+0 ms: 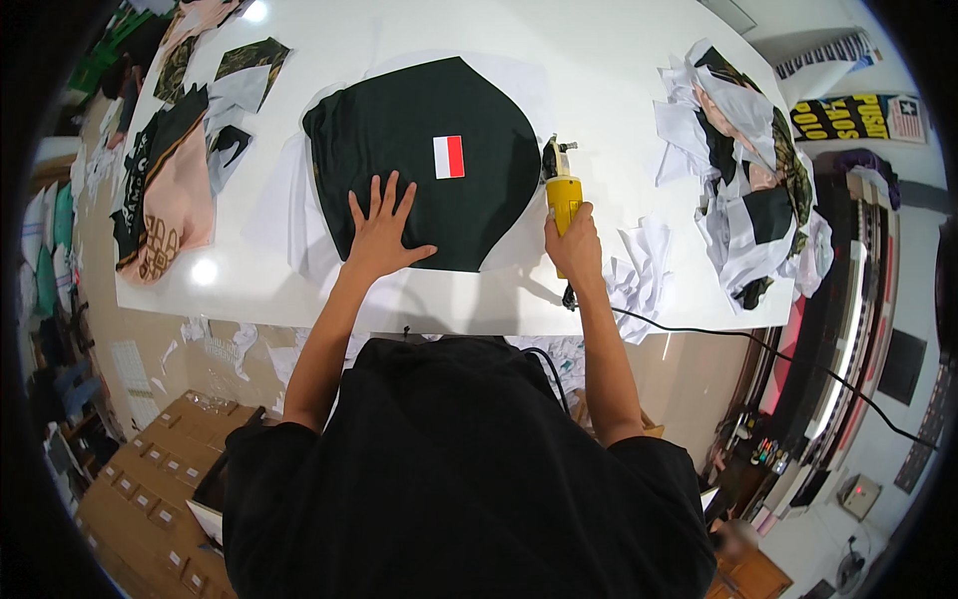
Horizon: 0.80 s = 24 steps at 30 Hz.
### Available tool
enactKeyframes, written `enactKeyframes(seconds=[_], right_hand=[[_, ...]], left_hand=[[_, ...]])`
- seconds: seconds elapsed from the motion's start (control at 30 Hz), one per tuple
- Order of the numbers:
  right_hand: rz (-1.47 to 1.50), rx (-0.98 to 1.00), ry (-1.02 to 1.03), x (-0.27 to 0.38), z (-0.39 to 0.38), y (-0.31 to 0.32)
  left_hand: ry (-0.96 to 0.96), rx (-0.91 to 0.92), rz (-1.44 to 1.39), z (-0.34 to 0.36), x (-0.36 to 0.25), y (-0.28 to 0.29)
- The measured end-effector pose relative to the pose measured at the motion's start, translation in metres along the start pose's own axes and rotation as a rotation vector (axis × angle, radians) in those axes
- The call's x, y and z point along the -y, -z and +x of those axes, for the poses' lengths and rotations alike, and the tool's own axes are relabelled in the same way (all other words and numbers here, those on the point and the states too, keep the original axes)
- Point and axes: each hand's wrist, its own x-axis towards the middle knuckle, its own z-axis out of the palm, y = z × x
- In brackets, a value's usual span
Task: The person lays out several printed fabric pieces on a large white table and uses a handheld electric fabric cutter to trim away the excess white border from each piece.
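Note:
A black fabric panel (399,130) with rounded sides lies flat on the white table (599,60). On it sits a small white-and-red rectangle (449,157). White sheets show from under the panel's edges. My left hand (379,235) rests on the panel's near part with fingers spread. My right hand (576,243) is wrapped round the yellow body of a handheld electric cloth cutter (564,195), just right of the panel. The cutter's metal head (555,155) is at the panel's right edge; whether it touches the cloth I cannot tell. A black cord trails from its near end.
Fabric scraps in white, black and camouflage (748,180) are heaped on the table's right. Crumpled white strips (644,265) lie beside my right forearm. Peach and black printed pieces (180,200) lie at the left. The black cord (758,339) runs off right. Cardboard boxes (150,489) stand lower left.

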Motion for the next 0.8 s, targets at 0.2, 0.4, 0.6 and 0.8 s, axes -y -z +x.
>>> enactKeyframes(seconds=[0.2,0.4,0.6,0.8], right_hand=[[-0.018,0.067,0.086,-0.012,0.032,0.01],[-0.059,0.123,0.133,-0.012,0.066,0.016],[-0.077,0.193,0.181,-0.012,0.098,0.023],[-0.117,0.223,0.271,-0.006,0.129,0.027]], left_hand=[[0.08,-0.045,0.011,-0.022,-0.011,-0.001],[0.133,-0.073,0.003,-0.04,-0.01,-0.009],[0.169,-0.053,-0.011,-0.044,-0.015,-0.011],[0.246,0.013,-0.017,-0.043,-0.023,-0.008]])
